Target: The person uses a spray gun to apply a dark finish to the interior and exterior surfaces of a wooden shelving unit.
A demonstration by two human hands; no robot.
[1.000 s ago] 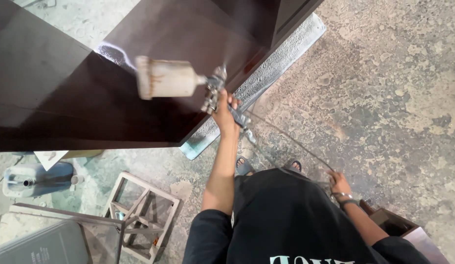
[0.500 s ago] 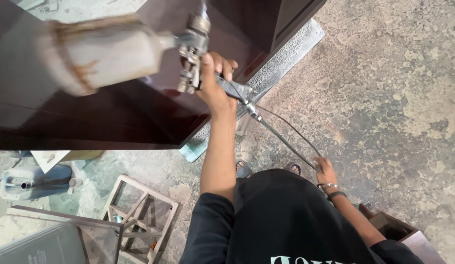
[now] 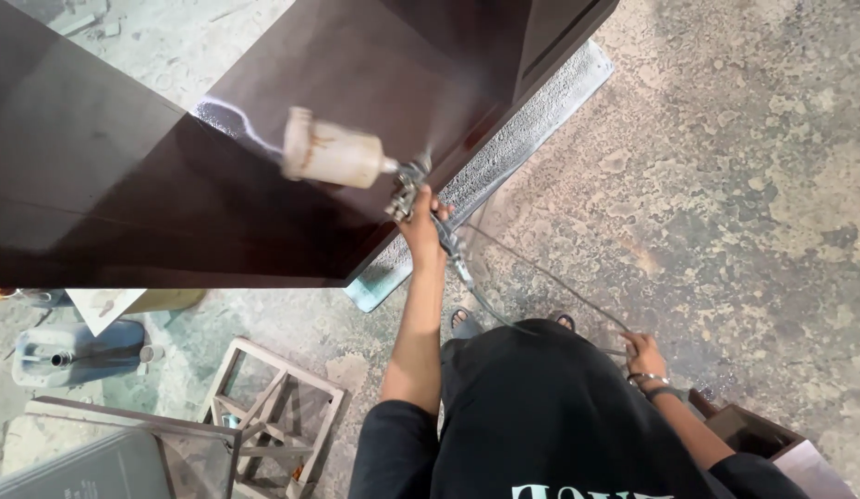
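My left hand grips a metal spray gun with a stained cream cup on top. The gun is held over the glossy dark brown top of a large cabinet, near its right edge. A faint mist shows off the nozzle. A thin air hose runs from the gun down to my right hand, which is closed on it beside my hip. That wrist wears bangles.
A grey textured board lies under the cabinet on the rough concrete floor. A plastic jerry can and a wooden frame stool sit at lower left. A dark wooden box is at lower right.
The spray gun swept up and left, close to the camera, then came back down and right over the cabinet top. My right hand shifted slightly with the hose.
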